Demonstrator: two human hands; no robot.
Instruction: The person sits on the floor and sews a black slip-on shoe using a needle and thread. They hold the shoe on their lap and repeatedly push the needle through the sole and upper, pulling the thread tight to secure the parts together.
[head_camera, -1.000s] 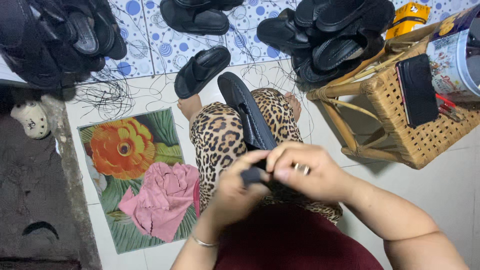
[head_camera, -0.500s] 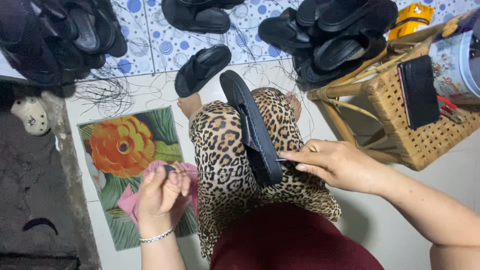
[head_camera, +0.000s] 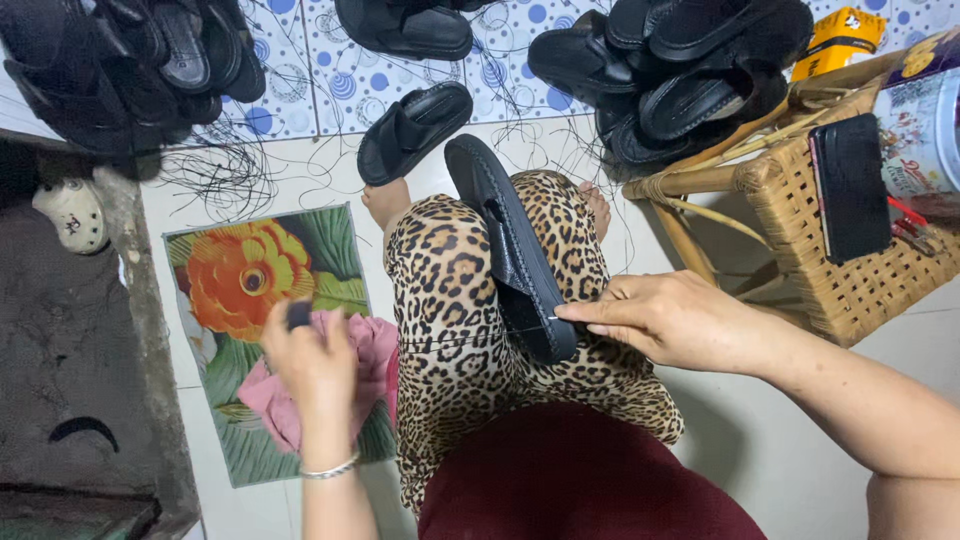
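A person's right hand (head_camera: 668, 322) pins the near end of a black sandal (head_camera: 512, 250) against a leopard-print lap (head_camera: 450, 300), fingertips pressed to the sole's edge, while the left hand (head_camera: 312, 362), out at nine o'clock from the sandal, is closed around a small dark tool and draws a thin dark thread (head_camera: 450, 338) taut across the knee. The sandal lies lengthwise on the right thigh, toe pointing to twelve o'clock. Below the left hand a pink cloth (head_camera: 268, 395) sits crumpled on a flower-printed mat (head_camera: 250, 290); a single black sandal (head_camera: 415, 130) lies on the floor at eleven o'clock, heaps of finished ones (head_camera: 680, 80) at one o'clock, and a wicker stool (head_camera: 840, 250) carrying a black phone (head_camera: 850, 185) stands at three o'clock. The risks, as judged from this pose: the thread is stretched hard and could snap or tear through the sole's edge if the pull sharpens; the right fingertips sit right where the thread leaves the sandal and could be cut; and loose thread scraps (head_camera: 215, 170) strewn across the floor could snag the working strand.
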